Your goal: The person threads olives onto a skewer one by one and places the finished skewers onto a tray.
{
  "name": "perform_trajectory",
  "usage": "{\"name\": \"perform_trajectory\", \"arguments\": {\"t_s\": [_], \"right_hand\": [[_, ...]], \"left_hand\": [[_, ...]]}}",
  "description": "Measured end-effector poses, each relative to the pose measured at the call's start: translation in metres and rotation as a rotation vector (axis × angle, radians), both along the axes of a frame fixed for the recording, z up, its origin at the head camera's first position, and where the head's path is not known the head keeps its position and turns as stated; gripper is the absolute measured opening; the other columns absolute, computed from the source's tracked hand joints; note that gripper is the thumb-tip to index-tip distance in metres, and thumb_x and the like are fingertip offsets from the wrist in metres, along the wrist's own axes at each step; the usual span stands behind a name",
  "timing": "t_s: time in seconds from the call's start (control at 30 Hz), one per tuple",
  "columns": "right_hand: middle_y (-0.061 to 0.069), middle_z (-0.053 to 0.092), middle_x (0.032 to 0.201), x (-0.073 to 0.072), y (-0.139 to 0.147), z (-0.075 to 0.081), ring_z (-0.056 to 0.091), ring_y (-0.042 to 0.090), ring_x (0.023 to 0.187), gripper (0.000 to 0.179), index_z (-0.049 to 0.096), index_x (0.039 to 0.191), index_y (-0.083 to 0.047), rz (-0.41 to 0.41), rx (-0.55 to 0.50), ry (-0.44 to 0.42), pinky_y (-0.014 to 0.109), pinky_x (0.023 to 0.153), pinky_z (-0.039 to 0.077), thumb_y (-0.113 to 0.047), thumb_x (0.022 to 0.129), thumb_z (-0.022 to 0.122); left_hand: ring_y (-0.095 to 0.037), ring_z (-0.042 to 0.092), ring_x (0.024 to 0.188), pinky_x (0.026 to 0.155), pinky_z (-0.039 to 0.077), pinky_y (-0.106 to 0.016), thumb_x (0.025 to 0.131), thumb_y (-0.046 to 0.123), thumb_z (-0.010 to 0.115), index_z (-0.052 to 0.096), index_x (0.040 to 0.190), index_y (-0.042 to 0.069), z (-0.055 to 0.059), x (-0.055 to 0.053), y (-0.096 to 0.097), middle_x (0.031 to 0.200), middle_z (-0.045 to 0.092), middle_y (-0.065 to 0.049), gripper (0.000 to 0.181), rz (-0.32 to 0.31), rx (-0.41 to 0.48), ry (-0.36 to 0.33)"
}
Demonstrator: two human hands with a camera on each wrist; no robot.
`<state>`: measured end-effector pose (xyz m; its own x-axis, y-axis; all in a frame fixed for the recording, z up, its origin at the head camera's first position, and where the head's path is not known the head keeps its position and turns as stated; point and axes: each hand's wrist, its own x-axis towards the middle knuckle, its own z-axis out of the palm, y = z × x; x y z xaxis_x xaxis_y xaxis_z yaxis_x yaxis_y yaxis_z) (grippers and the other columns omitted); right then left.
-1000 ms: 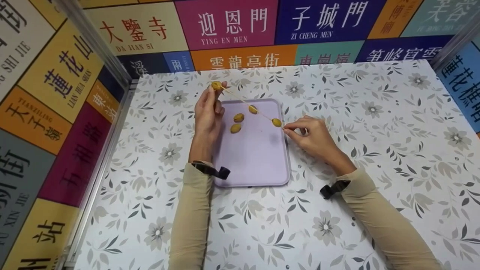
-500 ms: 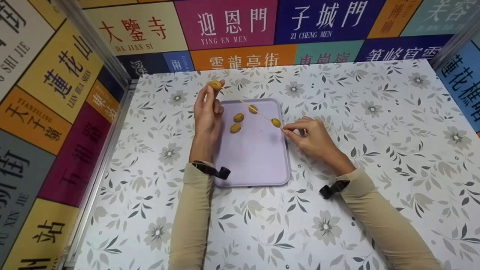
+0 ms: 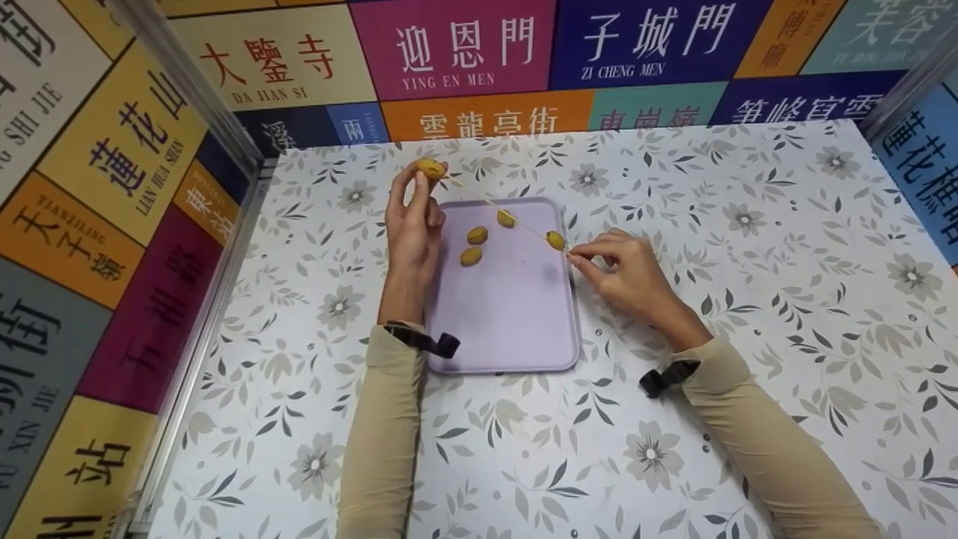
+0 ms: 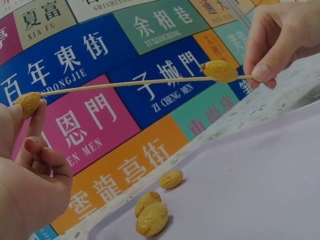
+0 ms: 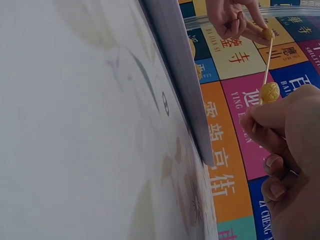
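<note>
A thin wooden skewer (image 4: 135, 84) spans the air between the two hands above the tray. My left hand (image 3: 413, 228) pinches a yellow, wrinkled, olive-like fruit (image 3: 430, 168) between thumb and fingers at one end of it. Toward the other end a second such fruit (image 4: 221, 71) is threaded on the stick. Just beyond that fruit, my right hand (image 3: 629, 273) pinches the skewer's tip with thumb and forefinger. Three more of these fruits (image 4: 152, 219) lie on the lilac tray (image 3: 501, 322) below. Whether the stick goes into the left-hand fruit is hidden by the fingers.
The tray lies on a table (image 3: 748, 299) covered in a white floral print. Panels with large coloured lettering (image 3: 456, 49) rise at the back and along the left side. Both wrists wear black straps with small cameras (image 3: 447, 345).
The fruit in my left fingers has turned slightly and sits a little higher. My right hand, with its end of the skewer, has shifted only slightly.
</note>
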<state>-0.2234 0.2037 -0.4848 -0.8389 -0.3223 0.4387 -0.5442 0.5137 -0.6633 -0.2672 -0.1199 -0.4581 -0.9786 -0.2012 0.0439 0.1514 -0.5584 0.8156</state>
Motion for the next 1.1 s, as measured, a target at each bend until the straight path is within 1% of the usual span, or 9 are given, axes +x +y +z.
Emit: {"name": "perform_trajectory", "arguments": {"t_s": [0.17, 0.3, 0.4, 0.47, 0.57, 0.7, 0.8, 0.9, 1.1], "right_hand": [[0.006, 0.080, 0.089, -0.001, 0.001, -0.003, 0.056, 0.025, 0.073, 0.010, 0.087, 0.105, -0.008, -0.003, -0.016, 0.012, 0.030, 0.069, 0.041, -0.012, 0.096, 0.084], [0.007, 0.080, 0.088, -0.002, 0.001, -0.003, 0.057, 0.030, 0.073, 0.010, 0.087, 0.105, -0.008, -0.004, -0.026, 0.009, 0.029, 0.069, 0.041, -0.011, 0.095, 0.085], [0.007, 0.079, 0.087, -0.002, 0.001, -0.004, 0.056, 0.029, 0.073, 0.011, 0.087, 0.105, -0.009, 0.003, -0.027, 0.006, 0.030, 0.069, 0.041, -0.011, 0.095, 0.085], [0.006, 0.079, 0.087, -0.002, 0.001, -0.004, 0.056, 0.026, 0.073, 0.011, 0.087, 0.106, -0.009, 0.010, -0.027, 0.007, 0.031, 0.069, 0.042, -0.012, 0.095, 0.085], [0.006, 0.078, 0.086, -0.002, 0.001, -0.005, 0.055, 0.023, 0.072, 0.011, 0.087, 0.106, -0.008, 0.021, -0.028, 0.007, 0.031, 0.068, 0.042, -0.011, 0.095, 0.085], [0.007, 0.077, 0.085, -0.003, 0.001, -0.006, 0.054, 0.020, 0.072, 0.012, 0.087, 0.108, -0.007, 0.036, -0.023, 0.006, 0.025, 0.069, 0.040, -0.009, 0.096, 0.083], [0.008, 0.077, 0.086, -0.003, 0.002, -0.006, 0.054, 0.019, 0.073, 0.013, 0.086, 0.109, -0.007, 0.040, -0.022, 0.006, 0.024, 0.070, 0.040, -0.009, 0.097, 0.082], [0.008, 0.077, 0.086, -0.002, 0.002, -0.005, 0.055, 0.019, 0.074, 0.012, 0.087, 0.108, -0.007, 0.031, -0.025, 0.011, 0.025, 0.070, 0.041, -0.009, 0.096, 0.083], [0.009, 0.077, 0.086, -0.002, 0.001, -0.005, 0.056, 0.021, 0.074, 0.011, 0.087, 0.107, -0.006, 0.024, -0.014, 0.029, 0.022, 0.070, 0.040, -0.009, 0.096, 0.083]], "left_hand": [[-0.008, 0.038, 0.063, 0.063, 0.033, -0.023, 0.112, 0.030, 0.063, 0.063, 0.143, 0.021, -0.002, 0.000, 0.001, 0.136, 0.071, -0.009, 0.033, -0.004, -0.035, 0.010], [-0.008, 0.038, 0.063, 0.063, 0.032, -0.024, 0.111, 0.028, 0.064, 0.063, 0.144, 0.019, -0.002, 0.000, 0.002, 0.133, 0.070, -0.008, 0.033, -0.016, -0.015, 0.006], [-0.008, 0.038, 0.063, 0.063, 0.032, -0.023, 0.111, 0.027, 0.065, 0.065, 0.143, 0.018, -0.001, 0.000, 0.002, 0.132, 0.071, -0.009, 0.033, -0.004, -0.009, 0.003], [-0.008, 0.038, 0.063, 0.062, 0.032, -0.023, 0.110, 0.028, 0.067, 0.067, 0.141, 0.017, -0.001, 0.000, 0.002, 0.129, 0.073, -0.007, 0.033, 0.012, -0.029, 0.004], [-0.008, 0.036, 0.063, 0.061, 0.031, -0.023, 0.108, 0.028, 0.071, 0.068, 0.139, 0.018, -0.001, 0.000, 0.002, 0.116, 0.074, -0.002, 0.033, 0.034, -0.073, 0.007], [-0.009, 0.036, 0.061, 0.060, 0.030, -0.023, 0.107, 0.028, 0.072, 0.069, 0.138, 0.019, -0.001, 0.001, 0.003, 0.100, 0.071, 0.004, 0.033, 0.043, -0.114, 0.007], [-0.008, 0.035, 0.060, 0.060, 0.029, -0.023, 0.107, 0.027, 0.072, 0.069, 0.139, 0.019, -0.001, 0.002, 0.004, 0.099, 0.073, 0.004, 0.033, 0.044, -0.134, 0.012], [-0.008, 0.034, 0.059, 0.060, 0.029, -0.023, 0.108, 0.026, 0.071, 0.069, 0.138, 0.018, -0.001, 0.002, 0.006, 0.103, 0.075, 0.003, 0.032, 0.050, -0.144, 0.018], [-0.008, 0.037, 0.062, 0.062, 0.032, -0.023, 0.108, 0.023, 0.071, 0.069, 0.139, 0.015, -0.002, 0.002, 0.010, 0.104, 0.076, 0.004, 0.032, 0.045, -0.149, 0.031]]}}
